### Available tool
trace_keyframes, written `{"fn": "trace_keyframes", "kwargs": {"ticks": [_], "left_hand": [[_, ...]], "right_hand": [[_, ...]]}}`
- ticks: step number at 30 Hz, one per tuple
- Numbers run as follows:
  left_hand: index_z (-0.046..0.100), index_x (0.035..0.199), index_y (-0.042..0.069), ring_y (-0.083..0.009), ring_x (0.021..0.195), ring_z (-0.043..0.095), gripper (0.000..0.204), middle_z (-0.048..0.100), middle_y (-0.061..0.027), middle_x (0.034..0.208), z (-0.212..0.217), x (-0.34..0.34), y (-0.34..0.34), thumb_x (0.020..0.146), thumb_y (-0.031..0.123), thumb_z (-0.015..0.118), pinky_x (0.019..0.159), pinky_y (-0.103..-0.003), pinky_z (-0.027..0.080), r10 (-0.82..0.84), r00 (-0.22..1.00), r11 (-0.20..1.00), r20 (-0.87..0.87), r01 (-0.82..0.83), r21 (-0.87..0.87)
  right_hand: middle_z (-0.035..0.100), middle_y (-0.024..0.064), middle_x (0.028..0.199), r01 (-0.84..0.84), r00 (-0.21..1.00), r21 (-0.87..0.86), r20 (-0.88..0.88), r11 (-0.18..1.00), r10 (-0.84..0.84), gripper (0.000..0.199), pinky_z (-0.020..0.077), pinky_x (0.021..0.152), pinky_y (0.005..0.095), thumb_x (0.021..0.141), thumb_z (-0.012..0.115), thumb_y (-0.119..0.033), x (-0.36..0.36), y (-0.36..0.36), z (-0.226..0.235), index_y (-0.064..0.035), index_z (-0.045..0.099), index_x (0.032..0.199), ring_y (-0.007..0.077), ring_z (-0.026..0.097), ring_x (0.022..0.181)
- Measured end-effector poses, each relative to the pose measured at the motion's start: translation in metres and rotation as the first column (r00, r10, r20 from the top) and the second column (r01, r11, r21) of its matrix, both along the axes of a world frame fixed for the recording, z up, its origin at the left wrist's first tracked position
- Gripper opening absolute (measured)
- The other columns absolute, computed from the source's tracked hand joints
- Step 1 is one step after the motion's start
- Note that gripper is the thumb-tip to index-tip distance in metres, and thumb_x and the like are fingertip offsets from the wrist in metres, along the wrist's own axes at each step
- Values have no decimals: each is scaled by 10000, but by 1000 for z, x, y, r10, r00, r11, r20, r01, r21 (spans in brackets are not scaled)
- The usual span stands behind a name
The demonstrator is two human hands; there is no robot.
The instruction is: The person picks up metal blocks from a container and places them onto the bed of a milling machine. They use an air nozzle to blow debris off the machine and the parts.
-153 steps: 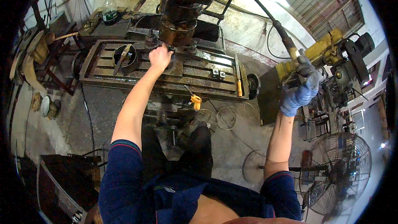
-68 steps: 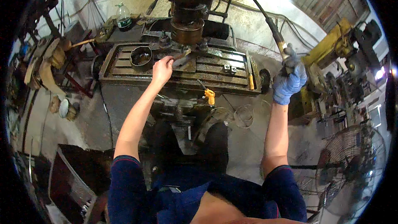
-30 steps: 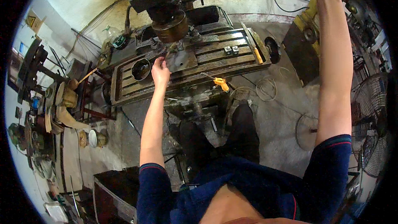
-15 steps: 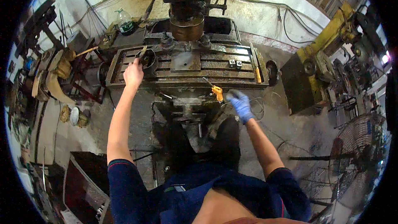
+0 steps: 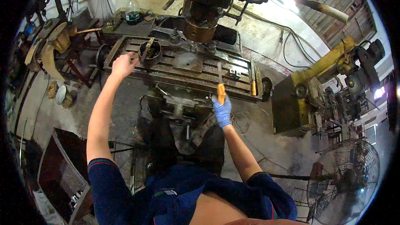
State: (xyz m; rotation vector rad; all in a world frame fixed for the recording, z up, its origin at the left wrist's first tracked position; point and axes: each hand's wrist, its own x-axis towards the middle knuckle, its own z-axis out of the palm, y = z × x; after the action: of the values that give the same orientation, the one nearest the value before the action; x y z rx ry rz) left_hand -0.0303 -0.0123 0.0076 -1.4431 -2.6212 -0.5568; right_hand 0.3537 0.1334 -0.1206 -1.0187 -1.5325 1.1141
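Observation:
My bare left hand is open beside a dark round pot on the left of the machine table, fingers pointing toward it. A brush with a pale handle leans in the pot, apart from my fingers. My right hand, in a blue glove, is wrapped round the orange handle of a file-like tool. Its long grey blade points away over the table's front edge, blurred; its exact kind cannot be made out. Past it lie small metal blocks on the slotted table.
The milling machine's head hangs over the table. A second orange-handled tool lies along the table's right end. A plastic bottle stands at the back left. To the right are a yellow machine and a fan.
My left hand has let go of the brush and moved slightly left. My right hand has taken hold of the orange-handled tool, whose blade now points away over the table. The head view has shifted.

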Motion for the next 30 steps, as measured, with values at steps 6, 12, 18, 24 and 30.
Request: {"fn": "trace_keyframes", "kwargs": {"ticks": [6, 12, 18, 24, 30], "left_hand": [[601, 1067, 80, -308, 847, 612, 342, 644, -154, 879, 8, -10, -9, 801, 295, 596, 739, -409, 478, -39, 998, 999, 42, 39, -18], [616, 1030, 63, -340, 866, 595, 342, 629, -179, 906, 25, -6, -16, 776, 291, 618, 750, -419, 472, -155, 988, 988, -12, 155, -29], [616, 1017, 69, -339, 848, 598, 323, 631, -172, 876, 70, -6, -54, 771, 278, 613, 720, -427, 476, -139, 986, 990, -92, 135, -49], [613, 1013, 45, -341, 856, 592, 328, 619, -196, 886, 79, -10, -75, 760, 254, 626, 720, -413, 471, -166, 986, 976, -15, 162, -145], [600, 1016, 2, -274, 724, 623, 336, 629, -176, 808, 48, 14, -52, 791, 252, 605, 644, -381, 489, -345, 897, 877, 275, 413, -244]], "right_hand": [[556, 212, 1083, -145, 729, 281, 678, 949, -89, 535, 458, 795, 394, 680, 714, -376, 9, 8, 116, -2, 547, 1025, 337, 566, 955], [635, 197, 879, -372, 76, -23, 996, 928, 56, 510, 481, 748, 391, 725, 557, -505, -58, 14, 139, -24, 651, 868, 314, 619, 854], [628, 202, 924, -339, 198, 47, 980, 939, 23, 466, 476, 751, 400, 715, 565, -454, -120, 57, 145, -31, 655, 889, 341, 610, 873], [634, 195, 909, -351, 216, 27, 975, 936, 53, 421, 483, 756, 399, 708, 560, -409, -95, 41, 140, -30, 655, 868, 339, 616, 857], [616, 234, 765, -546, 122, -342, 871, 765, 477, 545, 468, 674, 415, 699, 587, -526, -20, -14, 162, 9, 637, 787, 356, 608, 743]]}}
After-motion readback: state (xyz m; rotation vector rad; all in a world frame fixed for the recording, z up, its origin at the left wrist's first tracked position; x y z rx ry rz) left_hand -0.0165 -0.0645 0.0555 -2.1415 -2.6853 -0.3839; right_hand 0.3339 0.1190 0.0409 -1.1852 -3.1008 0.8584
